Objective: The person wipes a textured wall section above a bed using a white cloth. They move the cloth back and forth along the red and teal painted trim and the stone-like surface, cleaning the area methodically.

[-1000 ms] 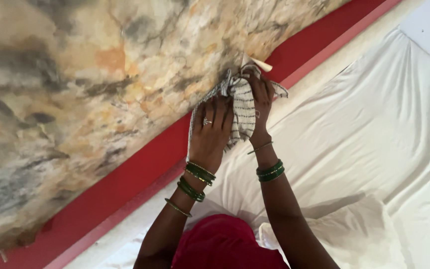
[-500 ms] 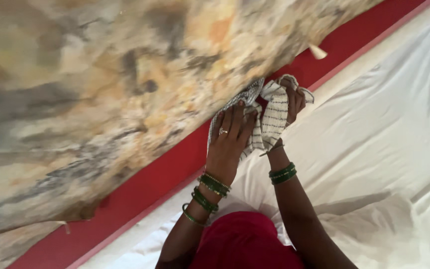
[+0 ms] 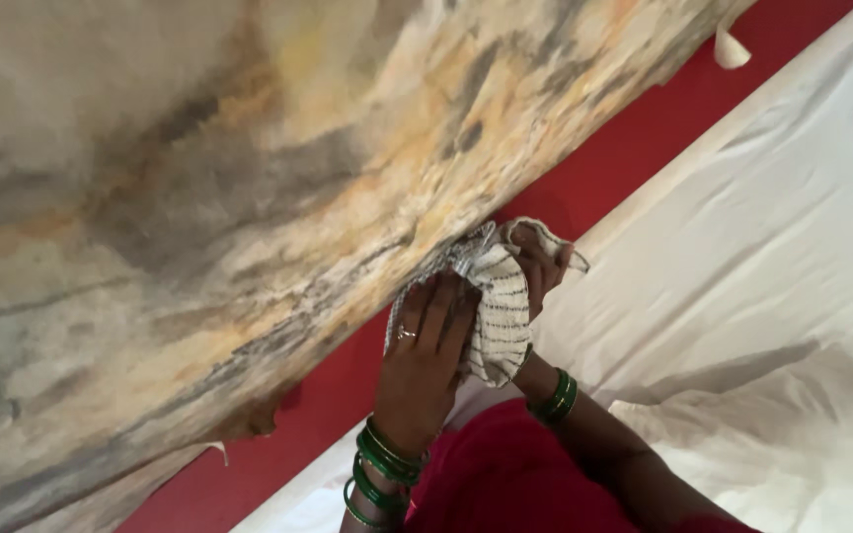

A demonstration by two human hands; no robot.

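Both hands work a white cloth with thin dark stripes [image 3: 501,306], bunched up at the lower edge of a large marble-patterned panel [image 3: 249,197] in tan, grey and orange. The left hand [image 3: 425,350] lies flat over the near side of the cloth, its fingers [image 3: 441,306] stretched out and pressing the fabric rather than curled around it; a ring [image 3: 405,334] sits on one finger, and the fingertips reach the point where the cloth meets the panel's edge. The right hand [image 3: 537,268] is on the far side of the bundle, its fingers clenched into the cloth, with a loose fold looping over and beyond the knuckles. The cloth fills the gap between the two sets of fingers and touches the panel just past the left fingertips. Green bangles [image 3: 382,474] stack on the left wrist and another green set [image 3: 557,397] on the right wrist, both behind the fingers toward the person. A red band [image 3: 584,178] runs alongside the panel, passing under the cloth, and a rumpled white sheet [image 3: 742,257] spreads out to the right of the right fingers. A red garment [image 3: 505,474] fills the space between the forearms.
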